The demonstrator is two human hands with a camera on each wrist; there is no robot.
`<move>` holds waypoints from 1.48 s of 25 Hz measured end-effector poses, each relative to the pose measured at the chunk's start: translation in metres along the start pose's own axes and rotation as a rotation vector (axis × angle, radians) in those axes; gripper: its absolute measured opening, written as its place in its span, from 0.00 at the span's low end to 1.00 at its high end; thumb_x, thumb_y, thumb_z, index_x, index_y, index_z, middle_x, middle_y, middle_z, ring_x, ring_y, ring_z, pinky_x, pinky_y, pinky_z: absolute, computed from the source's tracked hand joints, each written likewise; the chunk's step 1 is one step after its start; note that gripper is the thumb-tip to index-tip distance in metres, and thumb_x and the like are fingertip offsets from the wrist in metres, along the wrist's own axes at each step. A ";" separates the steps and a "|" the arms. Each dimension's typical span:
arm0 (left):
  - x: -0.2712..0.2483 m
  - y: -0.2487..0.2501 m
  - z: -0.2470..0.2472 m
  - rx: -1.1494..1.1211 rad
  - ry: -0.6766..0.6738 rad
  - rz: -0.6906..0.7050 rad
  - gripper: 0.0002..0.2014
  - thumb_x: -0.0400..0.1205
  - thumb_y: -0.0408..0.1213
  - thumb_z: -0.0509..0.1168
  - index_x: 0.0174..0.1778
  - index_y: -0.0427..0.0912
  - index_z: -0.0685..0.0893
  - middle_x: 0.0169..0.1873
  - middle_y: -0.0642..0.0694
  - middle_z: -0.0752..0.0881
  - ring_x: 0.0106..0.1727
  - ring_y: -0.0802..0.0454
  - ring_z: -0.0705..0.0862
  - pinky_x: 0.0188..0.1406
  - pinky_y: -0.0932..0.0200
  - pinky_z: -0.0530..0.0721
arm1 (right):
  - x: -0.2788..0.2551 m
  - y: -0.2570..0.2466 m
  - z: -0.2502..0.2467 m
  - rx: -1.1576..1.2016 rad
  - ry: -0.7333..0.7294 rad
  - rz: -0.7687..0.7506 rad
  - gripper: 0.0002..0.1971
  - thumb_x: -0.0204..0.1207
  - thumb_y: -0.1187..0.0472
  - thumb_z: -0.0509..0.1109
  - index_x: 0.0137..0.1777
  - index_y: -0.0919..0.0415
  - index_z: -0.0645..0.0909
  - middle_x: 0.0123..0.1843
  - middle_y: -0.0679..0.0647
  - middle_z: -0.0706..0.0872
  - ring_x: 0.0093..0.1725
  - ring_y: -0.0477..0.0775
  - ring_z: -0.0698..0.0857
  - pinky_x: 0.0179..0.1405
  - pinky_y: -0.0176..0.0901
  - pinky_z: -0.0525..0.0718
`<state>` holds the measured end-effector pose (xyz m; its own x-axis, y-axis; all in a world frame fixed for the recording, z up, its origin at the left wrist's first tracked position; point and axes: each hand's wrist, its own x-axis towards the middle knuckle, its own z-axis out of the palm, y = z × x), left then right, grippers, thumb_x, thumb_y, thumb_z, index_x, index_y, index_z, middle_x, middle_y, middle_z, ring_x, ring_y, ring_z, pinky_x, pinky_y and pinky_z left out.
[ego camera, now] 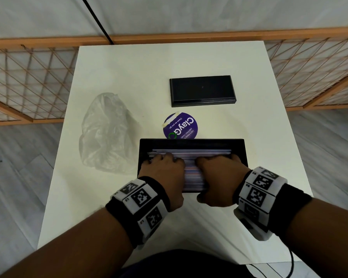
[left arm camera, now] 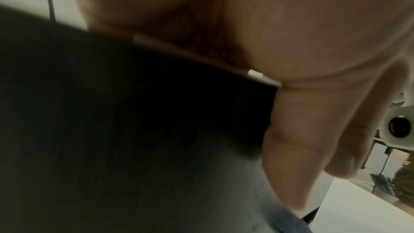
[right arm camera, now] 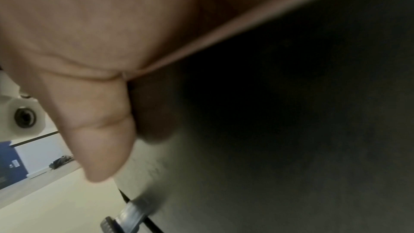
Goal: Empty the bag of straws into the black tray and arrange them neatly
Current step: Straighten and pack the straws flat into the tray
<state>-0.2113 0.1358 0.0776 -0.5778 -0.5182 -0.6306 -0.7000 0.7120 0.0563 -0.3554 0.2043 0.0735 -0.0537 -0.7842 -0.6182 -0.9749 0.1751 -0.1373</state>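
Both hands, left [ego camera: 165,167] and right [ego camera: 219,171], fingers [ego camera: 159,157] flat on straws [ego camera: 191,152] in tray [ego camera: 191,141]; emptied bag [ego camera: 107,133] at 9 o'clock. Best: press lightly, sweep ends flush.

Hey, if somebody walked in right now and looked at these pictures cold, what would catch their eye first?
Probably the two hands, left hand and right hand, laid side by side on a pile of colourful straws in the black tray at the near middle of the white table. Next, the empty crumpled plastic bag left of the tray, then the purple round sticker just behind it.
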 end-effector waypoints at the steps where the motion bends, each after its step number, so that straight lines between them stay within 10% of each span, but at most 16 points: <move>1: -0.002 0.000 0.000 0.005 0.008 0.003 0.35 0.75 0.53 0.73 0.77 0.50 0.69 0.73 0.44 0.73 0.75 0.41 0.73 0.74 0.40 0.74 | 0.000 -0.001 0.000 -0.018 0.004 0.002 0.32 0.58 0.37 0.73 0.63 0.46 0.75 0.63 0.47 0.81 0.65 0.57 0.80 0.71 0.58 0.71; 37: 0.003 -0.003 0.001 -0.108 -0.027 0.066 0.28 0.75 0.48 0.75 0.70 0.51 0.76 0.67 0.50 0.83 0.68 0.45 0.83 0.70 0.47 0.81 | 0.001 -0.007 -0.008 0.034 -0.085 -0.011 0.18 0.58 0.49 0.72 0.50 0.49 0.81 0.44 0.47 0.86 0.43 0.54 0.87 0.44 0.45 0.89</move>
<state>-0.2108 0.1326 0.0745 -0.6137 -0.4579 -0.6432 -0.7027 0.6883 0.1804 -0.3507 0.1977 0.0805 -0.0232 -0.7331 -0.6797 -0.9673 0.1883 -0.1700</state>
